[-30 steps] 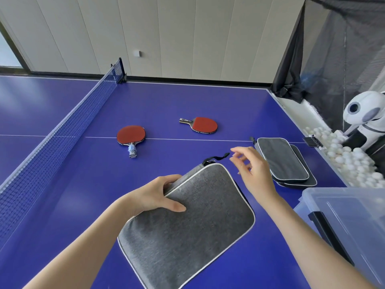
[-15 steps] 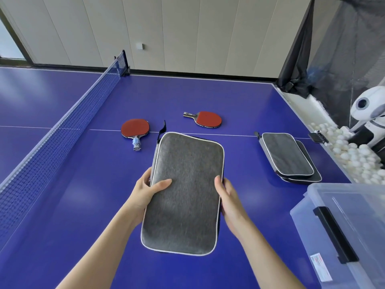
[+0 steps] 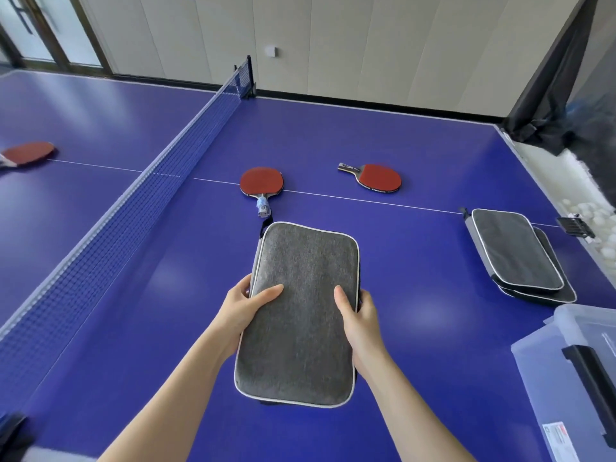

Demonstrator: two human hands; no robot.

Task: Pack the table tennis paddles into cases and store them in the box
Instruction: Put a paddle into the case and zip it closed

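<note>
A gray case (image 3: 300, 311) with white piping sits lengthwise in the middle of the view over the blue table (image 3: 416, 155), held by its two long edges. The left hand (image 3: 243, 311) grips the left edge, thumb laid on top and fingers curled underneath. The right hand (image 3: 361, 318) grips the right edge the same way. Whether the case's underside touches the table cannot be told. At 12 o'clock from the case, just beyond its far end, lies a red paddle (image 3: 261, 181), its handle pointing back toward the case and its blade on the white centre line. At 1 o'clock a second red paddle (image 3: 380, 177) lies flat, handle pointing left. At 10 o'clock, on the far side of the net (image 3: 133, 208), a third paddle (image 3: 28, 153) lies at the frame edge. At 2 to 3 o'clock, well apart from the held case, a stack of gray cases (image 3: 516, 255) lies one on another near the table's right edge. At 4 o'clock a clear plastic box (image 3: 546, 355) with a black latch (image 3: 590, 378) stands at the near right corner. White balls (image 3: 596, 208) lie past the right edge at 2 o'clock.
</note>
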